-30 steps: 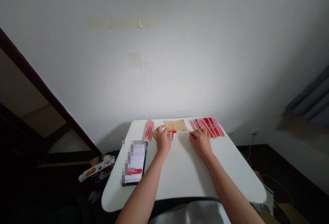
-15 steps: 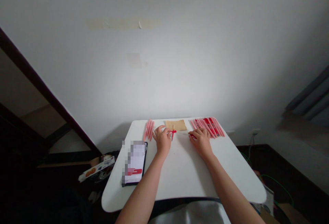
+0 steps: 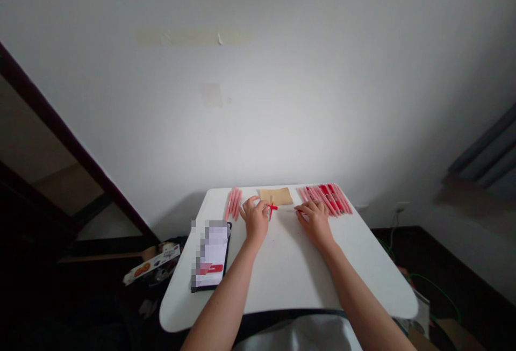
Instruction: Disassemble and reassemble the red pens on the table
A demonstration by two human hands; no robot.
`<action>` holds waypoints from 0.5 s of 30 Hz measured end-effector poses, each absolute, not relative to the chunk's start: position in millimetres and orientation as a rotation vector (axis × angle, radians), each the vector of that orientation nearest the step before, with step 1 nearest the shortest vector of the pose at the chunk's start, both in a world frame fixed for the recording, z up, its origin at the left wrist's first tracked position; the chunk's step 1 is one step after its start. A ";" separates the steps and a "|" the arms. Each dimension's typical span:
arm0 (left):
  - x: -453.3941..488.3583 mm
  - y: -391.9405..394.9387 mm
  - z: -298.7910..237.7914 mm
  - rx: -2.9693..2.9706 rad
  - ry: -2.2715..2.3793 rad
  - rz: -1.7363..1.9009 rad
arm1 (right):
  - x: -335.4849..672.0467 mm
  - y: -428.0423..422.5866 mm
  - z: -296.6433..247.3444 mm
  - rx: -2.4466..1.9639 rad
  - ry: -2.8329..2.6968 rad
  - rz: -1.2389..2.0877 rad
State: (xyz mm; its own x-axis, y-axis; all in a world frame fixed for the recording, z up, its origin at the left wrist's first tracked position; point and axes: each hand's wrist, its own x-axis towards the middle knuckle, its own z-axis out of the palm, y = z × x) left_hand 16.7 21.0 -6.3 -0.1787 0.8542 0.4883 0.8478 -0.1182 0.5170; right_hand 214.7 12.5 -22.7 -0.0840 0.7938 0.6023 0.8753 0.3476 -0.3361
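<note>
My left hand (image 3: 255,220) is closed, thumb and fingertips pinching a small red pen-like piece (image 3: 273,207). Another narrow red piece lies just beneath it, forming a cross; where one ends and the other begins is too small to tell. Opposite, my right hand (image 3: 316,221) pinches a thin pale rod (image 3: 287,210) with red at its near end, pointing towards the left hand. Whether rod and red piece touch I cannot tell. Behind the hands lies a tan sheet (image 3: 278,196). Several pink pens (image 3: 234,203) lie left of my left hand.
Pink and red pens (image 3: 328,198) lie in a row at the back right of the white table (image 3: 290,286). A phone (image 3: 212,257) with a lit screen rests near the left edge. The wall (image 3: 258,141) stands directly behind the table.
Both hands stay almost in place. The red piece at my left fingertips has shifted very slightly, and the fingers of my right hand have moved a little.
</note>
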 end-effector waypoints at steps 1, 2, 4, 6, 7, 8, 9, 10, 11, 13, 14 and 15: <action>16.9 20.8 -6.0 2.006 2.078 1.212 | 214.9 13.1 -23.5 -1.458 -1.883 -0.147; 17.3 20.5 -5.8 2.005 2.075 1.213 | 215.0 13.7 -24.2 -1.452 -1.880 -0.152; 18.2 19.8 -5.2 2.008 2.057 1.202 | 214.9 14.6 -25.1 -1.431 -1.876 -0.165; 19.2 19.0 -4.9 2.013 2.033 1.183 | 214.6 15.1 -25.3 -1.404 -1.873 -0.179; 19.8 18.7 -4.8 2.016 2.023 1.176 | 214.4 15.2 -25.3 -1.394 -1.873 -0.186; 20.3 18.3 -4.8 2.019 2.017 1.172 | 214.3 15.2 -25.1 -1.388 -1.873 -0.191; 20.9 17.9 -4.9 2.023 2.013 1.169 | 214.1 15.2 -25.0 -1.387 -1.873 -0.195; 21.4 17.5 -4.9 2.025 2.009 1.166 | 214.0 15.2 -24.9 -1.388 -1.872 -0.200; 21.9 17.1 -5.1 2.028 2.005 1.162 | 213.9 15.3 -24.9 -1.390 -1.873 -0.205; 22.9 16.4 -5.4 2.035 1.991 1.154 | 213.6 15.5 -25.1 -1.393 -1.872 -0.218; 23.4 16.1 -5.7 2.040 1.983 1.150 | 213.5 15.6 -25.2 -1.392 -1.873 -0.223; 23.8 15.8 -6.0 2.045 1.975 1.146 | 213.3 15.7 -25.4 -1.390 -1.873 -0.228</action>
